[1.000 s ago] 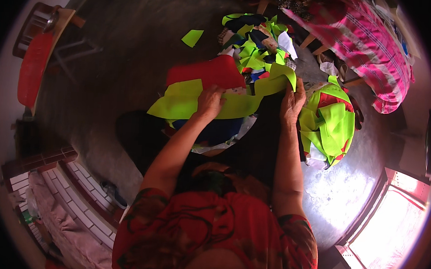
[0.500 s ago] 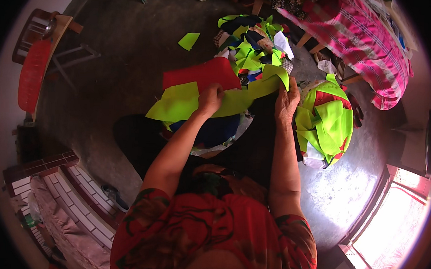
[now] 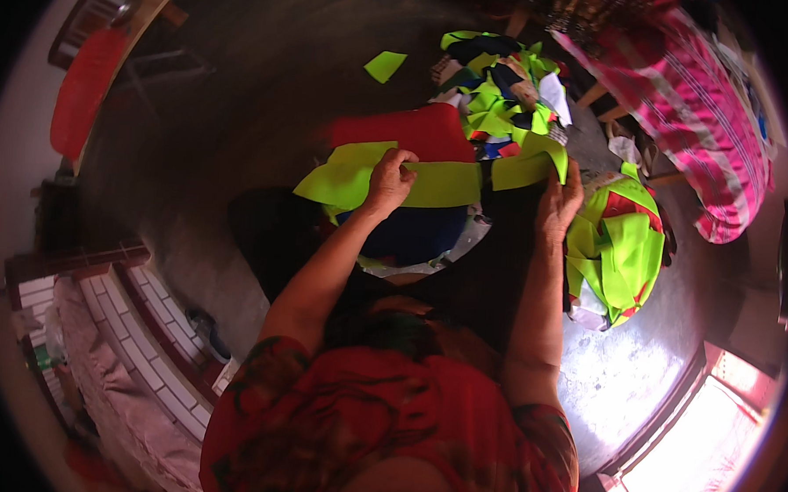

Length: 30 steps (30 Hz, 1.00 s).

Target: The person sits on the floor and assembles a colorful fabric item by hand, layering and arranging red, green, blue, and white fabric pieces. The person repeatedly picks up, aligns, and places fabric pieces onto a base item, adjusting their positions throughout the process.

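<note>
My left hand (image 3: 390,182) pinches a yellow-green cloth piece (image 3: 445,185) that lies across a red cloth (image 3: 408,130) and a dark blue cloth (image 3: 416,236) in front of me. Pinched in my right hand (image 3: 560,200) is a shorter yellow-green strip (image 3: 522,171), its far end curling over the fingers. A narrow dark gap shows between the strip and the left-hand piece. To the right of my right forearm sits a rounded bundle (image 3: 622,247) of yellow-green, red and white cloth.
Beyond my hands a heap of mixed cloth scraps (image 3: 497,97) lies on the floor. One loose yellow-green scrap (image 3: 385,66) is left of it. A pink checked cloth (image 3: 681,127) drapes over furniture at far right. A red stool-like seat (image 3: 86,96) stands at far left.
The view has shifted, moving the scene rightward in the picture. The strip in my right hand, which met the left-hand piece before, now shows a gap from it.
</note>
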### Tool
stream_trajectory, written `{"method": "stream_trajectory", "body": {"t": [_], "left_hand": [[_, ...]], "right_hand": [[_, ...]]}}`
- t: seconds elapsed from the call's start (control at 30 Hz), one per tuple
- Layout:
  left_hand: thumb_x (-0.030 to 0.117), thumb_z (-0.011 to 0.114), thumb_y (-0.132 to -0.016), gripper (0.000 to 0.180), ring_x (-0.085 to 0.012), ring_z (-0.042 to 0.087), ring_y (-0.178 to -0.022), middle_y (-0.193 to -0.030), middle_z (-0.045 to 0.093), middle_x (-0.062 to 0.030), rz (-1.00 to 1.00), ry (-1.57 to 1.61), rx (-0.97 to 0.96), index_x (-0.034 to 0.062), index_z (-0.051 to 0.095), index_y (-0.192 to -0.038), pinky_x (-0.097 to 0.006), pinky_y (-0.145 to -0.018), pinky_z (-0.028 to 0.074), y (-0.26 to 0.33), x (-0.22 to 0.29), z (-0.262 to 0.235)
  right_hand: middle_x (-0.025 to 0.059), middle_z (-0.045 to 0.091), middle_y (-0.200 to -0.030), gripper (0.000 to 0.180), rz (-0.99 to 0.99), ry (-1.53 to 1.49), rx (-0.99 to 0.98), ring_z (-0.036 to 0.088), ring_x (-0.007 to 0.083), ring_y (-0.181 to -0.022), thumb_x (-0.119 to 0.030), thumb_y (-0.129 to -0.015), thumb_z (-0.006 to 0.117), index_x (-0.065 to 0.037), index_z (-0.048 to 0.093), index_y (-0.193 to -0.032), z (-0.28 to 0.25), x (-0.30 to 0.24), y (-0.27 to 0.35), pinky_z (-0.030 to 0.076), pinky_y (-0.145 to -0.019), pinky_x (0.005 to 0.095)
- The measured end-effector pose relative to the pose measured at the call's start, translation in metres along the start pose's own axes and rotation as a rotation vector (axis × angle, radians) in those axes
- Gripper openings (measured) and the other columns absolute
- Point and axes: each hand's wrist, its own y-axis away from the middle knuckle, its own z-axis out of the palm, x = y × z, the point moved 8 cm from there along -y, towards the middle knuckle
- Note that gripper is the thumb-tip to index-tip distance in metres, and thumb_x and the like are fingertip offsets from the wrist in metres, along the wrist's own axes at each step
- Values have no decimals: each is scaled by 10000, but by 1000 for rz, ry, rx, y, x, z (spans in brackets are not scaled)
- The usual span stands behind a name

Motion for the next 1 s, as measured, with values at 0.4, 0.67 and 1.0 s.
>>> {"method": "stream_trajectory", "body": {"t": [0.4,0.67,1.0], "left_hand": [[91,678,-756,236,-227,651,-846,-881,666,-93,-410,-277,109,76,654,-990,-318,-765,509,8,-149,-167],[100,655,-741,350,-305,578,-1051,-1112,591,-114,-359,-619,-79,142,619,-1086,-392,-868,478,11,-159,-125],[120,706,-767,432,-230,567,-1064,-1129,579,-74,-160,-27,62,92,561,-1173,-344,-877,488,11,-73,-125]], "right_hand": [[9,620,-899,155,-31,222,-55,536,82,-830,-103,-937,536,4,607,-1023,12,-8,-4,429,-764,233],[10,617,-875,142,-20,219,-62,528,85,-808,-90,-915,561,-5,611,-1017,16,-6,-4,427,-746,230],[0,614,-946,177,186,-91,-251,542,81,-864,-61,-926,526,1,611,-1068,49,-11,25,432,-790,227]]}}
